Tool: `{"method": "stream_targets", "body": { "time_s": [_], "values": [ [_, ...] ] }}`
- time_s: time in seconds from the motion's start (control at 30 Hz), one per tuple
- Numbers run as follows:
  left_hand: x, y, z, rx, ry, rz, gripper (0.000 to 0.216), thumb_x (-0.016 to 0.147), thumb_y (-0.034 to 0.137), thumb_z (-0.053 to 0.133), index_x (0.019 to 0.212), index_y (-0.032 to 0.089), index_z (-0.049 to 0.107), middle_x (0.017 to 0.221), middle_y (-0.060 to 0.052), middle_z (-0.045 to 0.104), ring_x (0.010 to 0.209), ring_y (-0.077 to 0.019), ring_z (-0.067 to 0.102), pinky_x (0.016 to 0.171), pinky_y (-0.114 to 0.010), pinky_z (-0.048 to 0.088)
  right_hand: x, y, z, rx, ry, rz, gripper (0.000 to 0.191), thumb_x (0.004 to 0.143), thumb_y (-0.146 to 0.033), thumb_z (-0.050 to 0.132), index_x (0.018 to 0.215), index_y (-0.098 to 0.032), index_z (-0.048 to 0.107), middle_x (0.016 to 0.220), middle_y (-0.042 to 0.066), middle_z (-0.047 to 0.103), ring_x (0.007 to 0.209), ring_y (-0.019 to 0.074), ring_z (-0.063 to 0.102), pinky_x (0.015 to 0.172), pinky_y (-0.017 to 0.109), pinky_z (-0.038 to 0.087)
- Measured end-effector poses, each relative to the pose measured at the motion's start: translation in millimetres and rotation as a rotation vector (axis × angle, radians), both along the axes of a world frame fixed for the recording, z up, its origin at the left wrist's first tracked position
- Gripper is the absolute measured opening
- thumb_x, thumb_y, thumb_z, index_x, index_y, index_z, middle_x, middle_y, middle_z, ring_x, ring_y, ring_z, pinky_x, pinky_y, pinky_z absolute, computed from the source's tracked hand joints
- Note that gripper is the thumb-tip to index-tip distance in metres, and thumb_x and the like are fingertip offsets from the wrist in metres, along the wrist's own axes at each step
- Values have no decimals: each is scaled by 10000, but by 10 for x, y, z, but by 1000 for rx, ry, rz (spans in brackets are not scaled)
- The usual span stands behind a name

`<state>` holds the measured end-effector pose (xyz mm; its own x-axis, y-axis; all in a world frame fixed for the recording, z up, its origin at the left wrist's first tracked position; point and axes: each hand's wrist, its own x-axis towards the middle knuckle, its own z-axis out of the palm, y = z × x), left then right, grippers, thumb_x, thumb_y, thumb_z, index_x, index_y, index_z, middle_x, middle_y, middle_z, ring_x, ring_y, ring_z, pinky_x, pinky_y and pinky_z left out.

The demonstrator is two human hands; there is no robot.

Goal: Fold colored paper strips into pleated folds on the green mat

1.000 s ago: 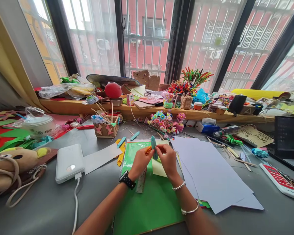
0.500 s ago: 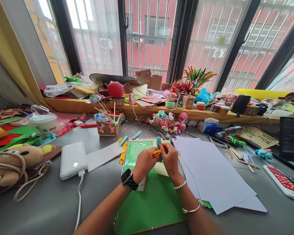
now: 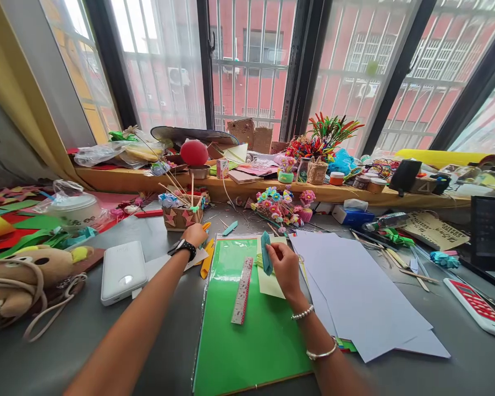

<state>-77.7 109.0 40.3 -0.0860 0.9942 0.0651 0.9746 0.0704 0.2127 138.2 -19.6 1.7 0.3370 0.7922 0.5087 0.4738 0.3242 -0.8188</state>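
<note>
Over the green board (image 3: pixel 256 352), my right hand (image 3: pixel 285 269) pinches a blue folded paper strip (image 3: pixel 265 253), which stands upright. My left hand (image 3: pixel 194 235) is reached out to the left, beside the brown box (image 3: pixel 181 218) with sticks in it. Its fingers are curled and partly hidden, and a folded orange paper strip (image 3: pixel 207 226) shows at their tips. Yellow folded paper strips (image 3: pixel 207 261) lie just below that hand, on the grey table. On the board are a ruler (image 3: pixel 242 291) and pale yellow paper (image 3: pixel 271 285).
White sheets (image 3: pixel 355 291) lie right of the board. A white power bank (image 3: pixel 124 272) and a plush toy (image 3: pixel 37 275) are at the left. Another blue strip (image 3: pixel 230 228) lies behind the board. Pipe-cleaner flowers (image 3: pixel 276 206) and a calculator (image 3: pixel 478 308) are farther right.
My left hand has left my right hand and moved left to beside the box, along with the orange strip. The ruler is now uncovered. My right hand still holds the blue strip.
</note>
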Motion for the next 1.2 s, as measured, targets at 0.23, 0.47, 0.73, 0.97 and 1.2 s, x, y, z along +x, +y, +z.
{"method": "stream_targets", "body": {
  "time_s": [0.23, 0.47, 0.73, 0.97, 1.2],
  "values": [
    [-98, 23, -12, -6, -11, 49, 246, 681, 282, 505, 832, 119, 610, 961, -183, 625, 881, -280, 578, 576, -264, 382, -21, -27, 36, 7, 3, 4, 270, 769, -371, 466, 706, -146, 602, 651, 45, 606, 579, 152, 530, 553, 257, 400],
    [-88, 8, -55, 3, -22, 54, 180, 634, 284, 527, 737, 156, 601, 932, -169, 633, 883, -294, 572, 592, -275, 386, -21, -13, 20, 12, 31, 8, 275, 761, -382, 472, 690, -152, 604, 651, 44, 612, 586, 155, 544, 558, 257, 407],
    [-129, -11, 53, 147, -160, 16, 171, 683, 272, 455, 720, 163, 581, 830, -125, 645, 797, -272, 584, 550, -268, 360, -9, -22, 42, 4, 60, 8, 274, 751, -380, 480, 705, -144, 610, 659, 49, 619, 583, 154, 543, 554, 256, 408],
    [360, -386, -32, 239, -637, -239, 238, 658, 381, 497, 661, 157, 576, 638, -13, 616, 604, -144, 557, 535, -208, 378, 14, 10, 50, -64, 320, 192, 288, 687, -405, 542, 680, -133, 634, 564, 16, 586, 487, 118, 487, 458, 230, 381],
    [1058, -990, -185, 214, -1019, -465, 224, 656, 356, 531, 615, 143, 585, 594, -6, 599, 560, -124, 523, 544, -224, 394, 4, -26, 99, -28, 445, 265, 250, 683, -376, 562, 705, -135, 627, 570, 3, 575, 480, 101, 474, 448, 215, 376]
  ]
}}
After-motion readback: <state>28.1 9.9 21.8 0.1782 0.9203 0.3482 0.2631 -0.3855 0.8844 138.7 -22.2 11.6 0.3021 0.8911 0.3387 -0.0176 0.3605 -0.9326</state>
